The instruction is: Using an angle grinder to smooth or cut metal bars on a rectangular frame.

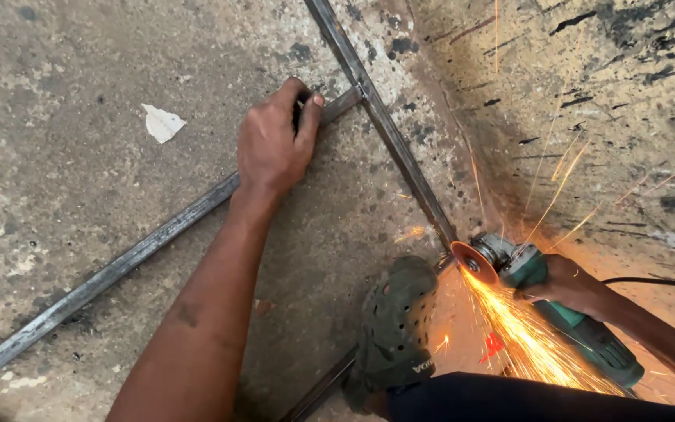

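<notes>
I see the angle grinder (564,312), green-bodied with a round disc at its nose, low on the right side of the view; its disc meets the long steel bar (400,152) that runs down from the top centre, and a bright fan of sparks (525,336) sprays down and to the right from that contact. My right hand (568,285) is wrapped around the grinder's body just behind the head, fingers closed on it. A black cable (658,283) trails off from the grinder toward the right edge.

My left hand (275,141) sits up and to the left, pressing down on a second steel bar (119,270) that runs diagonally from the lower left and joins the first bar near the top centre. The fingers curl over the bar close to that joint, closed on it, with the thumb tip resting against the metal.

A foot in a dark green perforated clog (396,332) is planted on the frame just left of the disc. Everything lies on a stained concrete floor (80,78), where a scrap of white paper (162,123) lies well apart to the upper left.
</notes>
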